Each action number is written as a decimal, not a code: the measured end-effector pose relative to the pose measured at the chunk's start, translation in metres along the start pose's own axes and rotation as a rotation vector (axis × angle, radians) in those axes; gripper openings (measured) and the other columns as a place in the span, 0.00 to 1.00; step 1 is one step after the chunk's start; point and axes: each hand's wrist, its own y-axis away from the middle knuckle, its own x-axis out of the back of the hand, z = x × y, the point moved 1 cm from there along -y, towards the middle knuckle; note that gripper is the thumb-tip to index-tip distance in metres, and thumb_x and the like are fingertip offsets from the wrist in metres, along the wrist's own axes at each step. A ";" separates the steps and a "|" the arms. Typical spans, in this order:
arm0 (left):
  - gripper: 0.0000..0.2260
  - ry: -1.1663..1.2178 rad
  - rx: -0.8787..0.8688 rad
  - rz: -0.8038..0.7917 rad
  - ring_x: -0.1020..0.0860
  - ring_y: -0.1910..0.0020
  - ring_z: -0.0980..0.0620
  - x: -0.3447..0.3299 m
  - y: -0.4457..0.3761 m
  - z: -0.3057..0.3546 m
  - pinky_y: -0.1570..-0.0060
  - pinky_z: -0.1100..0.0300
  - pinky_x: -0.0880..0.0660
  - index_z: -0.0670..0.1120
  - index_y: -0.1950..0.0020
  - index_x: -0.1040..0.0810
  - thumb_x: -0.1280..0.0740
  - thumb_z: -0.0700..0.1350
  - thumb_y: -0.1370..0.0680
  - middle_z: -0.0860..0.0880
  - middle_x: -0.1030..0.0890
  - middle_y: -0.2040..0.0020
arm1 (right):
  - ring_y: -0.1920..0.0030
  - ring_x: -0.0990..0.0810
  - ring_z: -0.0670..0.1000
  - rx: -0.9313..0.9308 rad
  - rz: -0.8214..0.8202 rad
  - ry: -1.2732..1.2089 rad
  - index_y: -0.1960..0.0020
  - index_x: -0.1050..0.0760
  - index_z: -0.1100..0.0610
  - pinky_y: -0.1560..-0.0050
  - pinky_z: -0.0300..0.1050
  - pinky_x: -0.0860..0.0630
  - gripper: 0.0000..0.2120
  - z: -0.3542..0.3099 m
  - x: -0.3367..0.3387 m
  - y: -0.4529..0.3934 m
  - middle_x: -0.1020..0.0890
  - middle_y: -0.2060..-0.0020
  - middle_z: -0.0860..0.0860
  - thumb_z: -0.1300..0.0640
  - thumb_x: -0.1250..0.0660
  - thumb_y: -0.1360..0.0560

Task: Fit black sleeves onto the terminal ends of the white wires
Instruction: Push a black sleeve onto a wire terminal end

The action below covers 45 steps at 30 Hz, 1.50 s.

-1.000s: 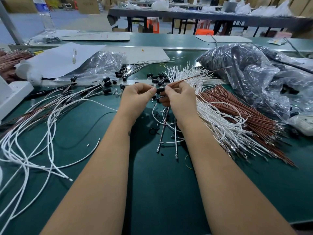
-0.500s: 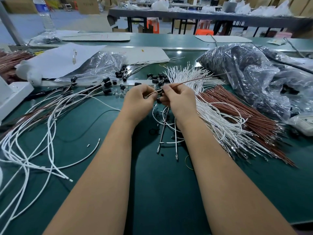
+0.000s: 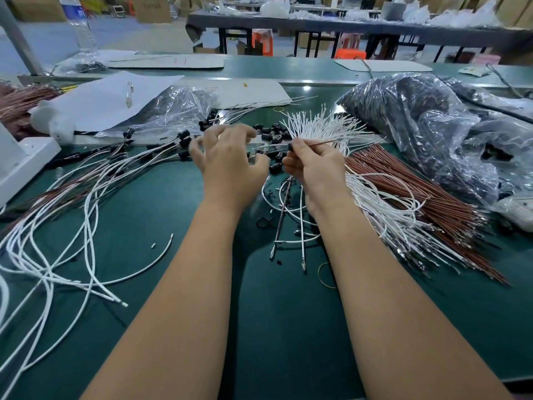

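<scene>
My right hand (image 3: 313, 171) pinches a black sleeve (image 3: 290, 146) threaded on a thin brown wire (image 3: 326, 142) that runs off to the right. Under that hand hang a few more wires (image 3: 284, 203), their metal terminals lying on the mat. My left hand (image 3: 227, 160) is motion-blurred with its fingers spread, just left of the sleeve and over the loose black sleeves (image 3: 274, 134); I see nothing held in it. A fan of white wires (image 3: 323, 125) lies behind my right hand. Wires with sleeves fitted (image 3: 181, 137) lie to the left.
A bundle of brown wires (image 3: 418, 197) lies at the right beside a dark plastic bag (image 3: 418, 125). A clear bag (image 3: 178, 108) and white paper (image 3: 101, 99) sit at the back left. Long white wires (image 3: 57, 226) sprawl over the green mat's left side.
My left hand has let go of the sleeve and wire, opened and swung left. My right hand keeps the sleeve and wire, almost in the same place.
</scene>
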 end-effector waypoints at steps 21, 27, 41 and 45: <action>0.07 0.222 -0.129 -0.118 0.19 0.57 0.52 0.001 0.000 -0.001 0.55 0.57 0.23 0.45 0.50 0.16 0.32 0.38 0.25 0.49 0.15 0.57 | 0.68 0.18 0.48 0.125 -0.097 0.197 0.57 0.22 0.59 0.61 0.43 0.19 0.03 -0.001 -0.007 0.005 0.18 0.67 0.53 0.65 0.29 0.26; 0.06 0.216 -0.120 -0.088 0.21 0.60 0.52 0.003 0.000 -0.002 0.57 0.59 0.25 0.43 0.52 0.16 0.33 0.38 0.25 0.54 0.21 0.62 | 0.70 0.18 0.48 0.169 0.003 0.204 0.58 0.24 0.58 0.66 0.41 0.21 0.06 -0.002 -0.002 0.003 0.19 0.66 0.53 0.60 0.33 0.22; 0.04 0.244 -0.132 -0.116 0.22 0.62 0.54 0.004 0.001 -0.001 0.58 0.57 0.23 0.44 0.53 0.17 0.31 0.41 0.25 0.56 0.22 0.64 | 0.70 0.20 0.41 0.193 0.007 0.222 0.59 0.21 0.55 0.64 0.34 0.23 0.10 -0.006 -0.002 0.006 0.19 0.67 0.50 0.68 0.33 0.25; 0.04 0.284 -0.096 -0.135 0.23 0.64 0.57 0.002 0.000 -0.004 0.60 0.61 0.26 0.45 0.57 0.19 0.33 0.40 0.24 0.59 0.23 0.66 | 0.69 0.20 0.44 0.179 -0.011 0.172 0.57 0.21 0.57 0.62 0.36 0.22 0.09 -0.007 -0.001 0.006 0.19 0.67 0.50 0.69 0.32 0.25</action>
